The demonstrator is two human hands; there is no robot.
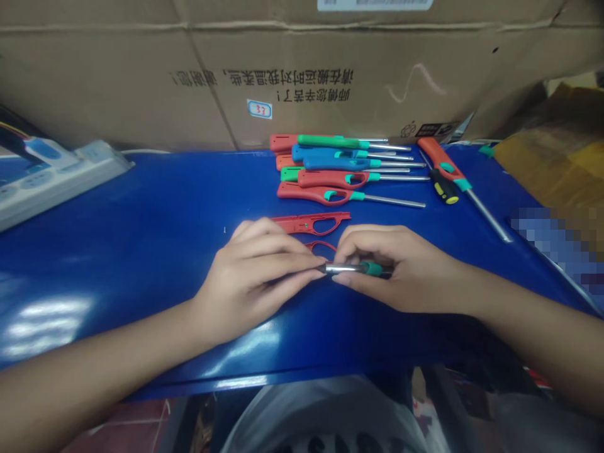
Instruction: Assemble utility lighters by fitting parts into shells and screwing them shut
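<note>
A short shiny metal tube (346,268) with a green collar (374,269) spans the gap between my hands, just above the blue table. The thumb and fingers of my left hand (257,270) pinch its dark left end. My right hand (401,267) is closed around the collar, and its fingers hide part of the piece. Right behind my hands lie two red lighter shell halves (321,223); the nearer one is mostly covered by my fingers. A tiny screw (224,230) sits left of them.
Several long-necked lighters (325,192) in red, blue and green lie in a pile at the back. To their right are another red lighter (436,157) and a black-and-yellow screwdriver (443,189). A power strip (61,179) stands at left, before a large cardboard box (141,88).
</note>
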